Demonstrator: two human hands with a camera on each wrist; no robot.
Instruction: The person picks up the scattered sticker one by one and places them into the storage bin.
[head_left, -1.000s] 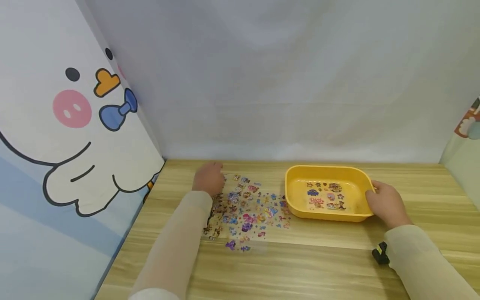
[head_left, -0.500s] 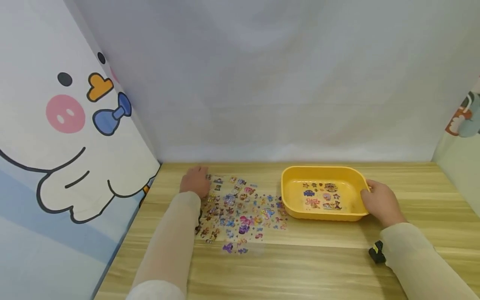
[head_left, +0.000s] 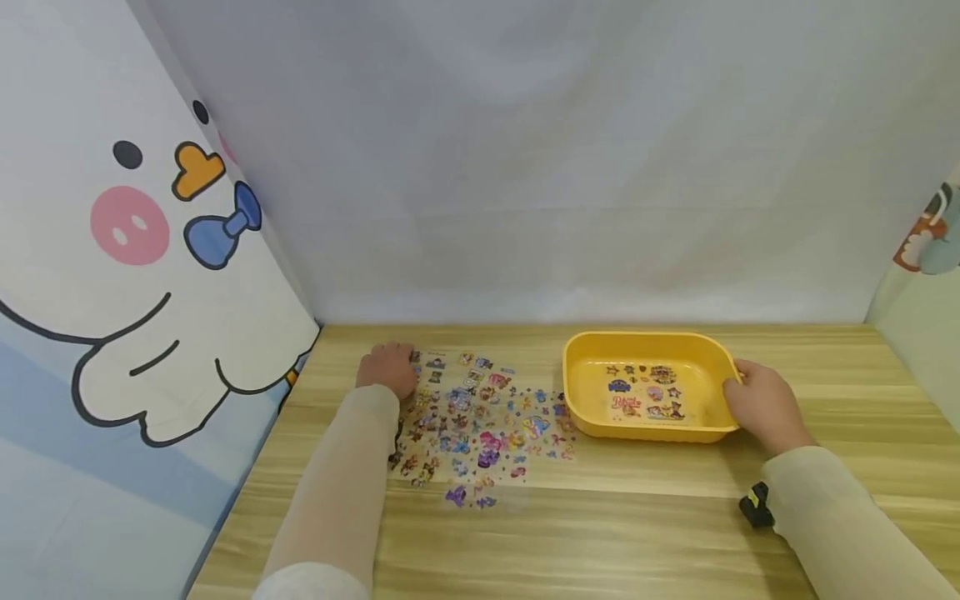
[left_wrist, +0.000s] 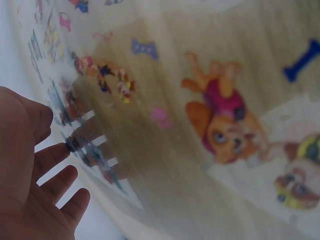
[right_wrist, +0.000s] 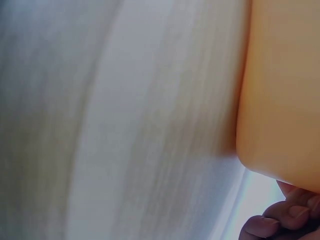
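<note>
Transparent sticker sheets (head_left: 487,429) printed with small colourful cartoon figures lie overlapping on the wooden table. My left hand (head_left: 386,369) is at their far left corner, palm down. In the left wrist view, its fingers (left_wrist: 75,200) extend loosely, with a fingertip right at the clear sheet's edge. A cartoon puppy sticker (left_wrist: 222,120) shows large there. My right hand (head_left: 767,404) grips the right end of a shallow yellow plastic basin (head_left: 660,433). Inside the basin lies another sticker sheet (head_left: 641,392). In the right wrist view, curled fingers (right_wrist: 290,215) show below the basin's corner.
A small black object (head_left: 756,505) with a yellow mark sits beside my right sleeve. Behind the wooden table (head_left: 570,542) hangs a pale curtain (head_left: 570,167). On the left stands a white panel (head_left: 150,333) with cartoon drawings.
My left hand has moved left along the far edge of the sheets, uncovering more stickers, and then barely moves. The right hand keeps its hold on the basin. The head view has shifted slightly.
</note>
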